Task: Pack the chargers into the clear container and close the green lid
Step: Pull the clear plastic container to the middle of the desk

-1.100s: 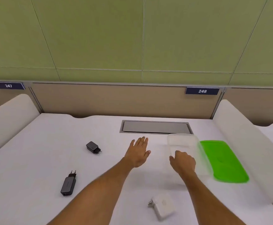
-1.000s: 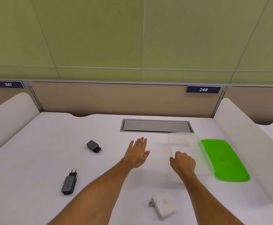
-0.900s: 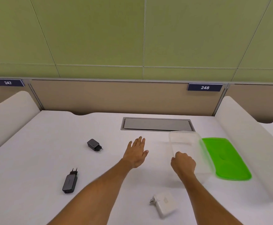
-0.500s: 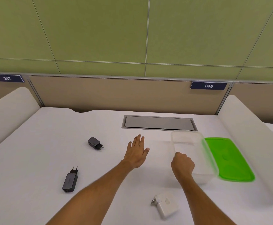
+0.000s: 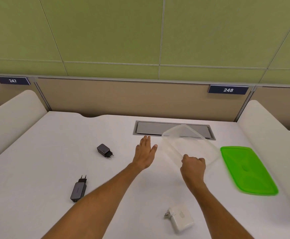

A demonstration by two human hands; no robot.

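So, head view: right hand [image 5: 193,165] is closed on the near rim of the clear container [image 5: 187,144], which has lifted and swung left off its spot beside the green lid [image 5: 247,169]. Left hand [image 5: 146,152] is flat, spread wide, holding nothing. All three chargers remain on the table [image 5: 37,161]: small black [image 5: 104,150], long black [image 5: 78,189], white [image 5: 181,219]. Nothing packed yet.

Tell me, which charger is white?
The square charger nearest the person, by the right forearm. The other two, the small cube and the long one, are dark.
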